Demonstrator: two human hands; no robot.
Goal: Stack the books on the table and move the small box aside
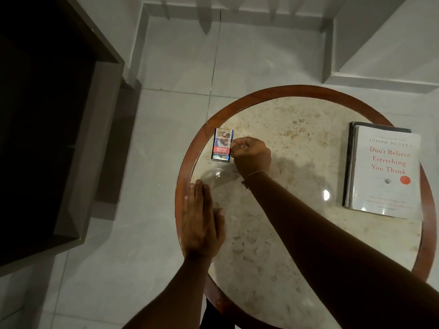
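Left hand point(202, 219) is lying flat on the round table point(280, 233), palm down, fingers straight and together, holding nothing; it's sitting at the table's left rim. Right hand point(251, 154) is reaching across, fingers curled in, fingertips touching the right edge of the small box point(222, 145); can't tell whether it's actually pinching the box or just resting against it. Small box is lying flat, just left of the right hand and beyond the left hand's fingertips, near the table's far-left rim. Its lid is showing closed, so contents aren't visible. Books point(382, 172) are sitting stacked well to the right of the right hand, at the table's right edge: a white-covered one is lying on top, with a darker cover peeking out underneath. A thin bracelet point(255, 174) is sitting on the right wrist.
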